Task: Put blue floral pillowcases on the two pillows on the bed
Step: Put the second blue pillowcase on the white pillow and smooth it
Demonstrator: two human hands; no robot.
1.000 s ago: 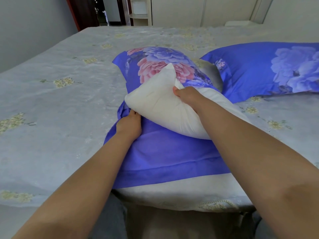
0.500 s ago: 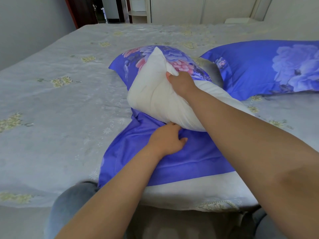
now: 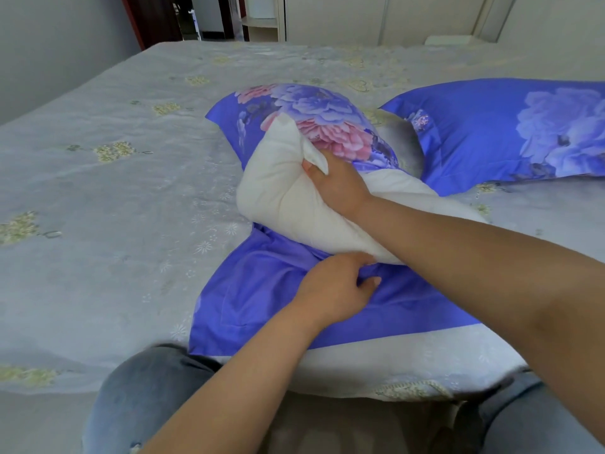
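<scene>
Bed (image 3: 98, 191) unchanged; pillow (image 3: 281, 198) lower

Location: home bedroom. Indicators: wide bed (image 3: 137, 198) with floral bedspread, covered pillow (image 3: 510, 132) at 2 o'clock, doorway (image 3: 183, 18) at 11 o'clock.

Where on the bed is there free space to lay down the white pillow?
The bedspread left of the pillowcase is bare, as is the far part. The middle is crowded: white pillow, both hands, and the covered pillow at right.
</scene>
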